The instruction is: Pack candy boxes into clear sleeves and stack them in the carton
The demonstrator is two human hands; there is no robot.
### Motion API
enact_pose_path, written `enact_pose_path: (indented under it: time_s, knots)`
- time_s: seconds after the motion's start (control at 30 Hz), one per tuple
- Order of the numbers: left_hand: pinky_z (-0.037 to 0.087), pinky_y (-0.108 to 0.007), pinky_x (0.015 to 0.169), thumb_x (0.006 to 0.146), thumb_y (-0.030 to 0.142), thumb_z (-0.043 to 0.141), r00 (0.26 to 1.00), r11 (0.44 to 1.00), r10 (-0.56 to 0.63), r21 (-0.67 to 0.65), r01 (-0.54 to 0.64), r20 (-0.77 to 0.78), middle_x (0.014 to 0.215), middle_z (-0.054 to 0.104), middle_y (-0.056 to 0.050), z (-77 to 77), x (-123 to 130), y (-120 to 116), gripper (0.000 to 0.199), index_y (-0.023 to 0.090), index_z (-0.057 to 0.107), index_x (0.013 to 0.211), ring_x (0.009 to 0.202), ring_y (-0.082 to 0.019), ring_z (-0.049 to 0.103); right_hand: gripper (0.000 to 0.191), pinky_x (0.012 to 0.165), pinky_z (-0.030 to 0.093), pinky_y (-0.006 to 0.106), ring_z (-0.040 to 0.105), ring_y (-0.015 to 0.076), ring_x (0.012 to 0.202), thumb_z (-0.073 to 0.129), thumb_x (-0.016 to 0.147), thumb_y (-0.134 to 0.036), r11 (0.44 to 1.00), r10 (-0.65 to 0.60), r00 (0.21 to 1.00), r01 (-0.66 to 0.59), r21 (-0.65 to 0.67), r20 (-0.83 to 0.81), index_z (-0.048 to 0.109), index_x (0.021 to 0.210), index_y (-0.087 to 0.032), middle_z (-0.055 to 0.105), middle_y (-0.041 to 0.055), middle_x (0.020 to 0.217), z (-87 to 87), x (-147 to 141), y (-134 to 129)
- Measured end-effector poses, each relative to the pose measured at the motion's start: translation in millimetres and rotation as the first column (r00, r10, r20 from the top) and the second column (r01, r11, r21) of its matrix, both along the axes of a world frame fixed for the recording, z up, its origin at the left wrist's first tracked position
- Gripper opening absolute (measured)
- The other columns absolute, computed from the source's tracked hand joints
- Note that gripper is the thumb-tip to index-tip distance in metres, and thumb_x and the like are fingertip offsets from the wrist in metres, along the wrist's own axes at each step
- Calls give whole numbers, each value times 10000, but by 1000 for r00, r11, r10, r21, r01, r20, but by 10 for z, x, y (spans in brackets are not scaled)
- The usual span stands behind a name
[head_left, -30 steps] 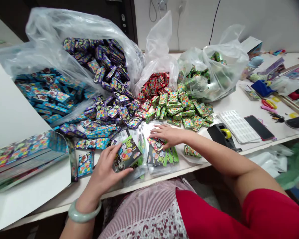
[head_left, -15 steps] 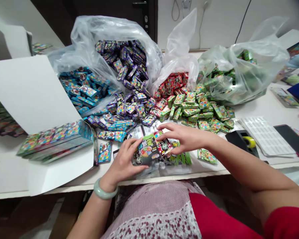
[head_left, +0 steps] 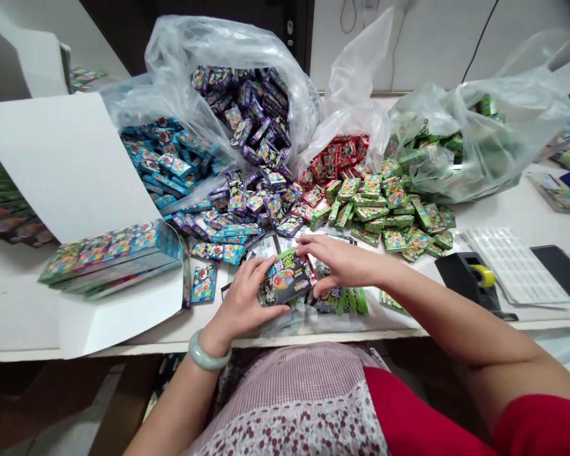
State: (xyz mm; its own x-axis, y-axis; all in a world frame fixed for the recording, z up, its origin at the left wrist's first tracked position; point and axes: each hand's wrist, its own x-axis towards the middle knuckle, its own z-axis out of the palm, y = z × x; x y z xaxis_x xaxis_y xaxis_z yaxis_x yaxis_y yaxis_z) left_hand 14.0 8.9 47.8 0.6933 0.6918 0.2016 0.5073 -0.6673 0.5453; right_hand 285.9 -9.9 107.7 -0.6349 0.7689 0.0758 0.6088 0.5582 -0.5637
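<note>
My left hand [head_left: 244, 303] grips a dark printed packet [head_left: 285, 284] just above the table's front edge. My right hand [head_left: 339, 264] comes in from the right, its fingers over the packet's right end with a small red box partly hidden beneath them. Under both hands lies a loose stack of clear sleeves and green-edged packets [head_left: 344, 301]. Behind them spread piles of small boxes: purple [head_left: 247, 202], green [head_left: 389, 215], red [head_left: 335, 158] and blue [head_left: 166, 161].
Clear plastic bags [head_left: 479, 139] hold more boxes at the back. An open white carton [head_left: 71, 183] with stacked packets stands at the left. A black tape dispenser [head_left: 470, 278], a white sheet [head_left: 515, 266] and a phone [head_left: 563, 269] lie at the right.
My right hand picked a small red box from the stack and brought it left to the packet in my left hand. The view shifted left.
</note>
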Motion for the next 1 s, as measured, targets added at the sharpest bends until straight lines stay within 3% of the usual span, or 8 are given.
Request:
enact_pose_path:
  time_s: [0.07,0.2,0.4,0.57,0.67,0.8,0.9,1.0]
  knots:
    - [399,-513,1043,699,510,747,998,998,67,22,-67,2,1295,444,-115,-22,-5,-15,921,278,274,1454,1219,-311,447,728,1064,368,453,403,294,1306,795,706,-432,995,-93,992,94,16,-86,467,1308,-189,454,166,1397,-87,-70,-61]
    - [404,-513,1034,702,521,738,991,988,131,79,-129,-22,1293,452,-119,-70,-75,-22,913,269,286,1454,1209,-315,456,403,943,449,412,575,232,1082,580,914,-310,951,-310,935,307,-41,-172,484,1291,-204,634,106,1191,-230,-215,-176]
    - [415,-496,1023,705,531,729,991,988,131,91,-127,-36,1272,462,-124,-107,-101,-29,903,257,302,1453,1188,-315,473,351,957,433,403,569,223,1103,524,932,-250,962,-272,936,263,-68,-224,513,1281,-213,643,89,1201,-243,-317,-141]
    - [415,-500,1027,714,497,737,991,989,131,66,-130,-6,1283,449,-124,-123,-66,-51,914,267,266,1462,1201,-312,461,364,845,495,338,632,178,945,526,928,-282,925,-300,904,198,-324,-304,517,1283,-202,675,74,1099,-230,-418,-49]
    - [413,-520,1022,711,513,733,987,985,159,65,-158,-19,1285,452,-118,-100,-151,-13,911,287,269,1462,1202,-321,462,304,774,504,308,638,158,822,543,922,-307,901,-360,877,238,-363,-318,575,1199,-188,694,36,922,-307,-385,283]
    - [428,-526,1000,713,503,736,973,969,230,102,-227,-19,1270,460,-113,-47,-299,40,910,300,262,1462,1184,-322,474,398,911,450,354,597,201,1023,659,836,-244,843,-536,814,527,-107,-224,561,1216,-175,643,88,1110,-476,-338,988]
    - [436,-511,996,716,507,733,970,963,244,120,-241,-4,1273,457,-119,-41,-345,38,913,289,255,1463,1183,-316,478,795,963,412,368,510,245,1175,797,670,-186,859,-508,849,511,-18,-143,421,1371,-206,532,121,1285,-591,-402,1364]
    - [438,-501,998,724,497,730,968,961,251,118,-249,-7,1277,457,-120,-72,-370,28,904,281,254,1461,1189,-311,475,611,914,424,333,539,220,1093,745,703,-166,860,-507,846,509,-35,-167,499,1262,-194,557,87,1207,-686,-475,1506]
